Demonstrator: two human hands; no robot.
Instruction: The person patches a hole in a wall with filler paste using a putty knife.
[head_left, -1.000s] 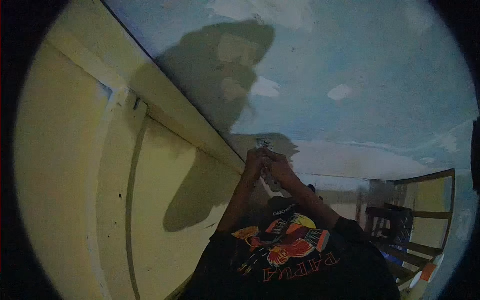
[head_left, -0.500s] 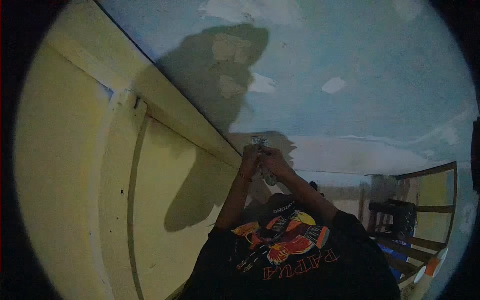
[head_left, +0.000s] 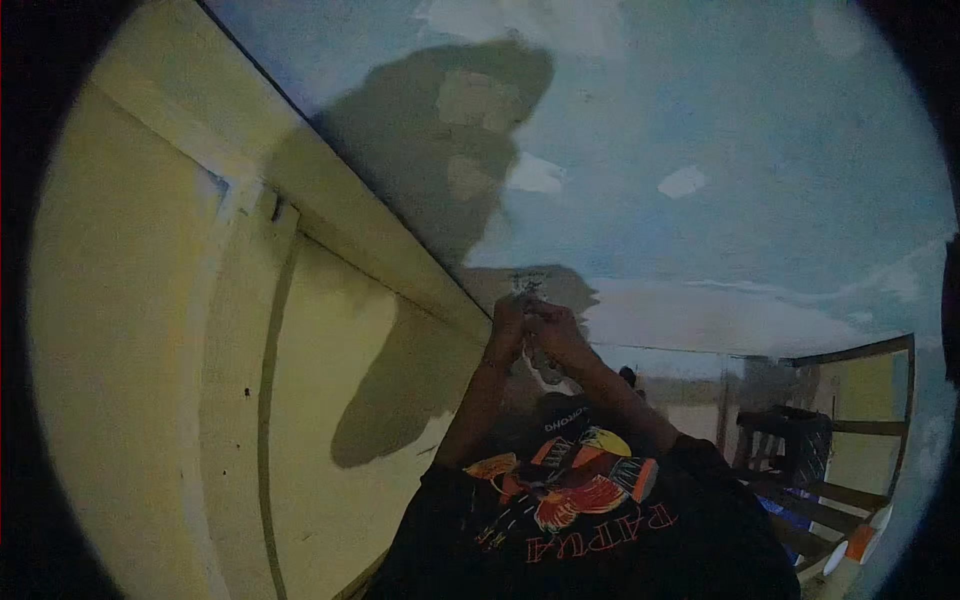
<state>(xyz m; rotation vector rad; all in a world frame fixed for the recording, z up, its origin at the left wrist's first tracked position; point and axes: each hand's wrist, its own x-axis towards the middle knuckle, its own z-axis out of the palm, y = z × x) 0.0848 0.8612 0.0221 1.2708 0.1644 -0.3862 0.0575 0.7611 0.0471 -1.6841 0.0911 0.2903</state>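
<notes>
Pale long thing sits just under my two hands, near the middle of what I see. My left hand and my right hand are close together, with the fingers bent in. It is too dark to tell which hand has hold of it, or if both do. I think they are so close to keep something small steady. Both are held out far, likely because the speckled spot on the blue ceiling is just past my fingertips. The thing's long way seems to run from my hands back toward my dark shirt, leaning a bit to the right. One end points near, to me. The other end is hidden by my hands. A yellow wall is on the left.
</notes>
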